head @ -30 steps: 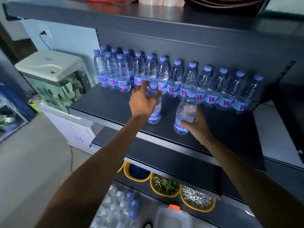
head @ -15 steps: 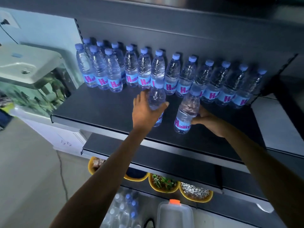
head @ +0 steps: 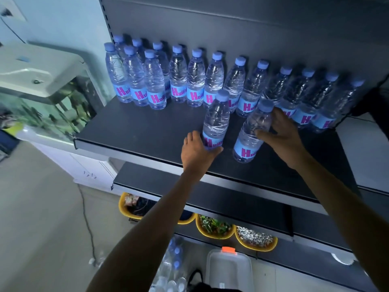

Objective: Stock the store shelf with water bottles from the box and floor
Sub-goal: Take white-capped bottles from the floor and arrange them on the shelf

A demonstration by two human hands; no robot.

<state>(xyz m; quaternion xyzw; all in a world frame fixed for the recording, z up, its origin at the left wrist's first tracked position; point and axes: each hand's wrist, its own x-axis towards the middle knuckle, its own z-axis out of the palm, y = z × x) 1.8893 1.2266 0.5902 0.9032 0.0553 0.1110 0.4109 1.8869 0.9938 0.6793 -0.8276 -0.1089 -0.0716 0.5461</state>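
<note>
1. the left bottle [head: 215, 121] stands upright on the dark shelf [head: 147, 131], just in front of the back row of bottles [head: 195, 79]. the right bottle [head: 252, 133] stands just beside it, a little nearer the shelf's front edge. it seems to lean toward the back, though the wide lens may account for that.
2. the left hand [head: 196, 153] wraps the left bottle low down at the label, with fingers on its left side and the thumb round the front. the right hand [head: 282, 133] grips the right bottle about its upper body, with the thumb across the front and fingers behind the shoulder.
3. the step in hand looks like seating these 2 bottles as the start of a second row.
4. to do it well, each bottle should slide back with its base flat on the shelf until it sits close before the back row.
5. the low hold on the left bottle suits this. the high hold on the right bottle could tip it, so a gentle push is wise.
6. the pink labels should face forward like the others. the row behind is packed tight, so a hard nudge could topple it.
7. more bottles on the floor [head: 172, 277] wait below, beside a jug with an orange cap [head: 228, 268]. yellow bowls [head: 216, 228] sit under the lower shelf, and a fish tank [head: 48, 102] stands to the left.
</note>
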